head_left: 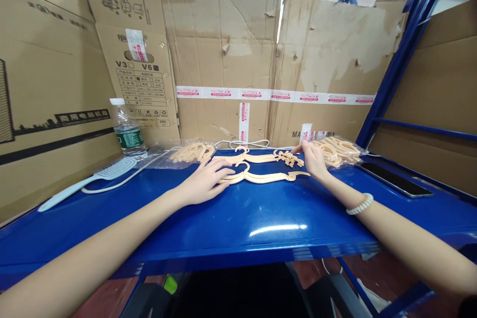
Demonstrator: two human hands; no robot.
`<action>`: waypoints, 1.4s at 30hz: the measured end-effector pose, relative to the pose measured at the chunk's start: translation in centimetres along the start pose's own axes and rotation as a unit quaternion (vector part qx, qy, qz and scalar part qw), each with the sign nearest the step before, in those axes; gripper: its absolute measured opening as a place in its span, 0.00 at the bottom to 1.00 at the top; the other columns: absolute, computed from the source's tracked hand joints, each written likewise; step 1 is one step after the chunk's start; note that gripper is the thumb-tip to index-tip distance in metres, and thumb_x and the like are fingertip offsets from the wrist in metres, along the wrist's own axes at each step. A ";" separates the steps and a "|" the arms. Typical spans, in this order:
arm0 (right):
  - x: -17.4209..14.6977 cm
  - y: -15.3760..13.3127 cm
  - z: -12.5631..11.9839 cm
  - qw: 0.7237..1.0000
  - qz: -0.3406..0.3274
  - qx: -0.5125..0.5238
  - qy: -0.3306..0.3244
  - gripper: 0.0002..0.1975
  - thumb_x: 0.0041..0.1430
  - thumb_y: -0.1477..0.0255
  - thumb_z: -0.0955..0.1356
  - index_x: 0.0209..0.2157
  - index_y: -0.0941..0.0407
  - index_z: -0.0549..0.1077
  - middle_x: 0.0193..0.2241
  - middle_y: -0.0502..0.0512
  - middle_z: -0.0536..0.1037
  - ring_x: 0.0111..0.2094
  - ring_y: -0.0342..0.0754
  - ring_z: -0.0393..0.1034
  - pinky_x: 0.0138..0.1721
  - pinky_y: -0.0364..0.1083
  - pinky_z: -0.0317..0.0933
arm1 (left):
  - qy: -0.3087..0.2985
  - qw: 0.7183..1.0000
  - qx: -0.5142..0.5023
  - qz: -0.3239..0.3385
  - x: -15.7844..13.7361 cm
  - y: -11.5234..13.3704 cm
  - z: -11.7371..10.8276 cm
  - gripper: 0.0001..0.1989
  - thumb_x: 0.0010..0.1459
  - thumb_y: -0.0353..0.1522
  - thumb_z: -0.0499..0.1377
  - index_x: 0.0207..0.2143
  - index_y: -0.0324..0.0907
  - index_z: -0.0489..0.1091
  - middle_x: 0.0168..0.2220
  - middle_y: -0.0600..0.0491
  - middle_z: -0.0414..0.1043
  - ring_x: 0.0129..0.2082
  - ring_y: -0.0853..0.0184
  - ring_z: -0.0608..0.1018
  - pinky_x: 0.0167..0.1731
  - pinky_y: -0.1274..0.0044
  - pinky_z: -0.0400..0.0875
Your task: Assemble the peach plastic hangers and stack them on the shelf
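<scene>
Two beige clothes hangers lie one behind the other on the blue table: the front hanger (263, 178) and the rear hanger (257, 158). My left hand (204, 181) rests with its fingers spread over the left end of the front hanger, hiding that end. A heap of small beige pieces (289, 158) lies by the rear hanger's right end. Bent over the right side of this heap, my right hand (313, 158) has its fingers drawn together. Whatever is between its fingertips is too small to make out.
Clear bags of beige parts lie left (194, 151) and right (339, 150). A water bottle (127, 131), a pale hairbrush (93, 179) and a white cable (122, 186) are at left. A phone (395, 179) lies at right. Cardboard (223, 59) walls the back.
</scene>
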State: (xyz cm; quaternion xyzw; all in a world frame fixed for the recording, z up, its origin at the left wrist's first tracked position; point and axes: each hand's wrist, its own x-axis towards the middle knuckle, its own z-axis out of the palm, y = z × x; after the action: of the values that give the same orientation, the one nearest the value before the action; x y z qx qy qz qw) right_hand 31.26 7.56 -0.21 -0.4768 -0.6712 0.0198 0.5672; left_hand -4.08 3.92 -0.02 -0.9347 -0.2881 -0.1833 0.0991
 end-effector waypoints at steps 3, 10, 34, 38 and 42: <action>-0.2 -0.2 0.0 1.000 0.000 0.008 -0.004 0.31 0.63 0.53 0.54 0.21 0.55 0.75 0.25 0.56 0.77 0.32 0.51 0.70 0.39 0.49 0.61 | -0.003 1.000 -0.003 -0.008 0.0 0.0 -0.1 0.17 0.63 0.35 0.50 0.52 0.44 0.67 0.55 0.46 0.65 0.59 0.57 0.63 0.60 0.58 0.50; -0.4 -0.4 0.1 0.999 -0.014 -0.026 -0.021 0.24 0.62 0.59 0.57 0.22 0.56 0.75 0.23 0.55 0.75 0.31 0.50 0.68 0.36 0.48 0.59 | -0.008 1.000 0.009 -0.011 0.0 0.1 -0.4 0.16 0.64 0.34 0.48 0.51 0.44 0.68 0.54 0.46 0.66 0.57 0.58 0.64 0.61 0.58 0.47; 0.6 -0.3 0.3 0.999 0.000 0.024 -0.030 0.13 0.54 0.67 0.64 0.41 0.57 0.70 0.30 0.53 0.75 0.34 0.49 0.69 0.38 0.48 0.62 | 0.017 0.994 0.008 -0.112 -0.5 -2.2 -0.3 0.18 0.62 0.35 0.48 0.51 0.39 0.66 0.52 0.42 0.69 0.54 0.55 0.69 0.53 0.62 0.63; 2.0 0.1 0.0 0.998 0.000 0.039 -0.046 0.14 0.52 0.69 0.65 0.42 0.58 0.68 0.29 0.53 0.74 0.32 0.48 0.69 0.34 0.47 0.64 | 0.015 0.991 0.010 -0.131 -0.1 -3.1 -0.9 0.19 0.62 0.37 0.48 0.51 0.38 0.66 0.53 0.41 0.68 0.54 0.55 0.70 0.54 0.63 0.63; 3.7 0.5 0.1 0.996 -0.035 -0.048 -0.071 0.10 0.53 0.74 0.64 0.38 0.58 0.71 0.30 0.54 0.77 0.33 0.48 0.72 0.35 0.46 0.65 | -0.017 0.993 0.014 -0.120 1.4 -3.5 -1.4 0.18 0.61 0.35 0.48 0.51 0.39 0.65 0.51 0.44 0.71 0.51 0.58 0.72 0.51 0.66 0.66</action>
State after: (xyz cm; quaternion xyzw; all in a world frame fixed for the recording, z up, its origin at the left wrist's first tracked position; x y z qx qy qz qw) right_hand 31.83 10.36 2.26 -0.4772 -0.7263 0.0014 0.4948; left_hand -5.45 7.09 2.09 -0.8949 -0.4021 -0.1739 0.0851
